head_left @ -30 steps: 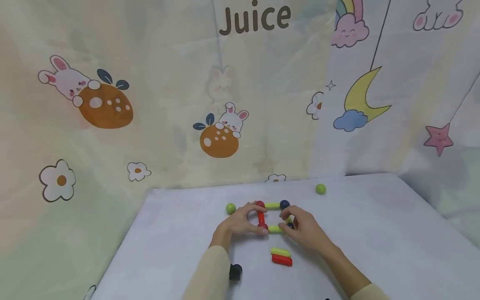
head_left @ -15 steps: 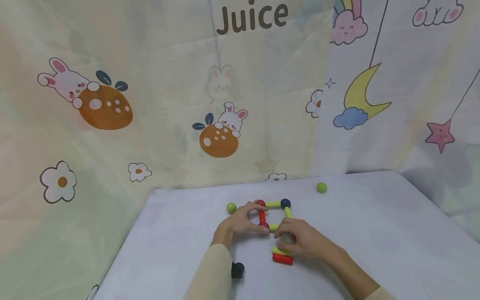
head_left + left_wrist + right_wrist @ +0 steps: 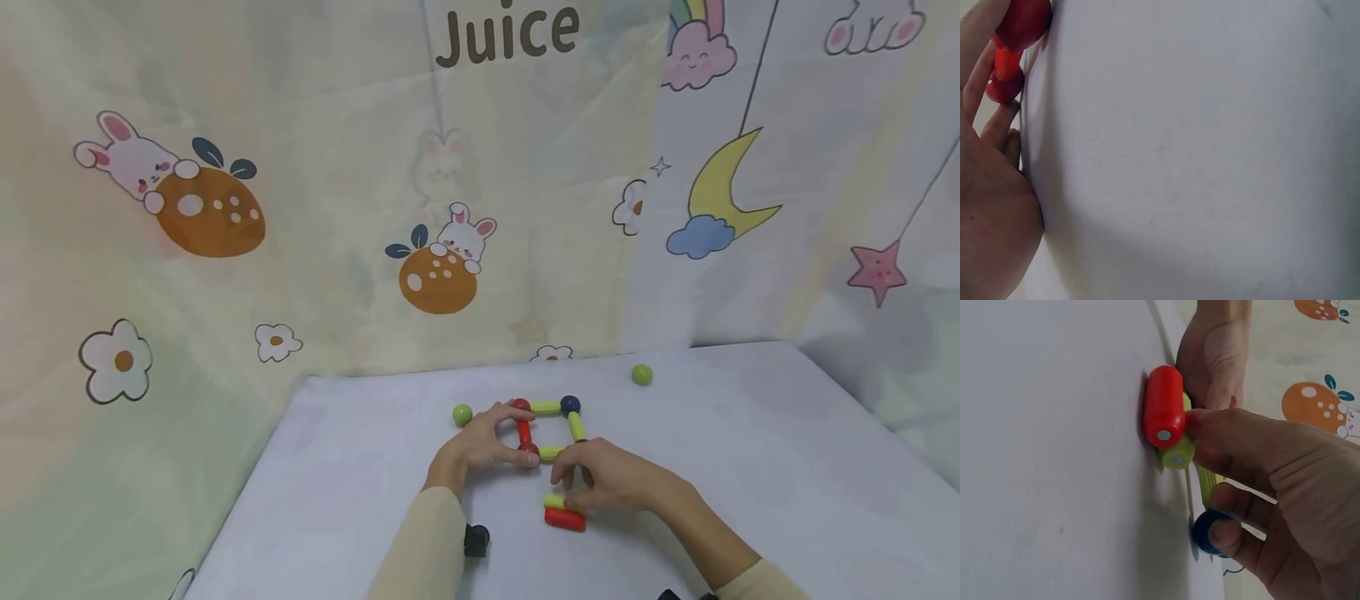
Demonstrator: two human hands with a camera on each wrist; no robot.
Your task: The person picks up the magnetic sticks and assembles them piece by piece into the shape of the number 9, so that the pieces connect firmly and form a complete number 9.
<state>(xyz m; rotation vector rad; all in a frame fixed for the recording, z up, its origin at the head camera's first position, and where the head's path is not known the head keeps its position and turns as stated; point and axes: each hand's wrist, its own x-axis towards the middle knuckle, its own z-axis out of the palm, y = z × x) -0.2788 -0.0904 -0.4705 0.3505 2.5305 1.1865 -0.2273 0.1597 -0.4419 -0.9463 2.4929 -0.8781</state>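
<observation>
A square of magnetic rods and balls lies on the white table. My left hand (image 3: pixel 477 443) holds its left side, a red rod (image 3: pixel 524 431) between two red balls; the thumb is at the near red ball (image 3: pixel 528 451) and the fingers at the far one (image 3: pixel 1005 86). Yellow-green rods (image 3: pixel 545 408) form the other sides. One dark blue ball (image 3: pixel 570 406) marks the far right corner; the near blue ball (image 3: pixel 1205 532) is mostly covered by my right hand (image 3: pixel 618 475). That hand's thumb and finger pinch a loose yellow-green rod (image 3: pixel 553 501) beside a loose red rod (image 3: pixel 565 519).
Beyond my left hand sits a green ball (image 3: pixel 462 415), and another green ball (image 3: pixel 642 374) lies near the table's back edge. A black object (image 3: pixel 477 541) shows beside my left sleeve. A patterned cloth (image 3: pixel 330 208) hangs behind the table (image 3: pixel 337 500).
My right hand has left the near right corner of the square and come toward me onto the loose yellow-green rod. My left hand stays on the red side.
</observation>
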